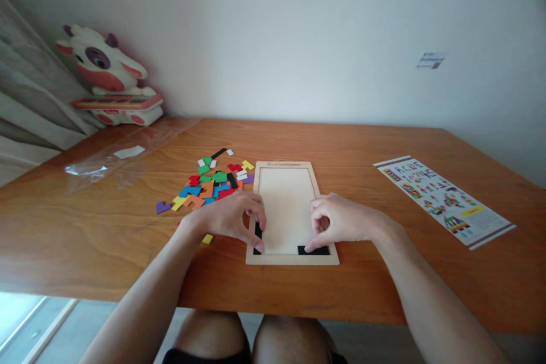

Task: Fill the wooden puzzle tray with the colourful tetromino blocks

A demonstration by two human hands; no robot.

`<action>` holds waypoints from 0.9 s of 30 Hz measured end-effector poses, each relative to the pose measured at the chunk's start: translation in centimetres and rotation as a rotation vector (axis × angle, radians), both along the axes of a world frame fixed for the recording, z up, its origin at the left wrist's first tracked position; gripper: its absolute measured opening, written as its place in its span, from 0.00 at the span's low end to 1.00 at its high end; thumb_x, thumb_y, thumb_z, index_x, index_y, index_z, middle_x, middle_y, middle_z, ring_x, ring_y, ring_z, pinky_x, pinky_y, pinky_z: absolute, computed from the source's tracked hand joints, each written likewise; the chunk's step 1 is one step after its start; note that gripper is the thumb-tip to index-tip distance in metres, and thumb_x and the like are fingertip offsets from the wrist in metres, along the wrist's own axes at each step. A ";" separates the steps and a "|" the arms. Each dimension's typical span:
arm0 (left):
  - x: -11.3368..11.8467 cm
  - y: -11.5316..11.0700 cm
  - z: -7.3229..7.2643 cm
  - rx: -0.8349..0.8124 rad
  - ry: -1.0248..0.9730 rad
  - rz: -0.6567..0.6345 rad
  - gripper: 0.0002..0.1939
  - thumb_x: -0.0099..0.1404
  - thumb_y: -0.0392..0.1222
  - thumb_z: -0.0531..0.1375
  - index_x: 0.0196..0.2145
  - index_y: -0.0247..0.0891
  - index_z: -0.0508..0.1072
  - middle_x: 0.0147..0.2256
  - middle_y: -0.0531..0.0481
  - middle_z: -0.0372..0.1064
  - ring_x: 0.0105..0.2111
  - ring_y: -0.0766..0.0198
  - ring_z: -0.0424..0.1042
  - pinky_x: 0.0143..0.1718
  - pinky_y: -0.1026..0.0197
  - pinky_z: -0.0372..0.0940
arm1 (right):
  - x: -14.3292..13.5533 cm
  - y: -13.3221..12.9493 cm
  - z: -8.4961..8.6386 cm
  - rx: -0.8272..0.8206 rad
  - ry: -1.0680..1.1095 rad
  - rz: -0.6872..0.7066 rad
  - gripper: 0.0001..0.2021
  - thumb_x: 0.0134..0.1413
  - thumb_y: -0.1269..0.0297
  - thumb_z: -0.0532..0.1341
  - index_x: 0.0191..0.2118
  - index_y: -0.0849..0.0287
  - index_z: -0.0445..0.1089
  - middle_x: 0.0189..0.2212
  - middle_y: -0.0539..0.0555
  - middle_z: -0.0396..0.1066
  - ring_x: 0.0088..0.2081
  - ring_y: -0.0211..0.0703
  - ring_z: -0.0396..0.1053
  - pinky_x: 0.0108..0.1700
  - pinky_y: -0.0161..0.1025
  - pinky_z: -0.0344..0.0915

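Note:
A light wooden puzzle tray [292, 259] with a raised frame lies in front of me. My left hand [232, 216] reaches over its left rim, thumb and fingers bent around a long black puzzle piece [257, 233] standing along the left side of the recess. Part of that piece is hidden by the fingers. At the lower right corner, another black puzzle piece [318, 251] lies along the bottom rim. The thumb of my right hand [339, 219] presses on it, with the other fingers curled above.
Left of the tray is a loose pile of coloured puzzle pieces [207, 189]. A printed pattern sheet [446, 200] lies to the right. Farther left are a clear plastic bag [102, 168] and a cow-shaped toy keyboard [117, 102]. The wooden table's [290, 296] front edge is near my knees.

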State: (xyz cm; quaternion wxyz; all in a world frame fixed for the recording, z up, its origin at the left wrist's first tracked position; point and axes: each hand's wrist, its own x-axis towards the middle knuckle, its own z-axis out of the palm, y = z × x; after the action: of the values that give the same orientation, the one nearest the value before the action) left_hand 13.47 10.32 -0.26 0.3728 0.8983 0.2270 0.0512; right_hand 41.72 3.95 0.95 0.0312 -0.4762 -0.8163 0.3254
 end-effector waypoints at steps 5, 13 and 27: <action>0.0 0.0 0.0 0.027 -0.034 -0.009 0.19 0.51 0.59 0.72 0.31 0.41 0.80 0.34 0.50 0.72 0.35 0.63 0.70 0.37 0.63 0.62 | -2.0 -0.1 -0.9 0.141 0.036 0.059 0.21 0.46 0.42 0.70 0.28 0.56 0.72 0.31 0.52 0.69 0.39 0.46 0.65 0.46 0.43 0.58; -0.4 0.1 0.1 -0.017 -0.028 -0.013 0.17 0.52 0.57 0.72 0.33 0.43 0.82 0.36 0.50 0.72 0.36 0.63 0.71 0.39 0.63 0.63 | -1.7 -0.6 -0.3 0.039 -0.001 0.096 0.15 0.50 0.45 0.69 0.33 0.52 0.77 0.40 0.53 0.66 0.50 0.51 0.63 0.55 0.48 0.54; -1.7 1.7 -0.4 0.400 -0.148 0.337 0.12 0.68 0.46 0.59 0.40 0.39 0.81 0.38 0.46 0.78 0.39 0.60 0.74 0.45 0.58 0.68 | -1.5 0.6 -2.0 0.042 0.341 -0.070 0.18 0.60 0.46 0.61 0.38 0.57 0.78 0.32 0.52 0.70 0.35 0.40 0.66 0.39 0.38 0.62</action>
State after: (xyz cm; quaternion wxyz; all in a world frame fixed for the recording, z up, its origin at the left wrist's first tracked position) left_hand 11.73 12.04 -0.68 0.1898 0.8973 0.3310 0.2220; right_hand 40.23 4.55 -1.04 0.1905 -0.4414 -0.7887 0.3833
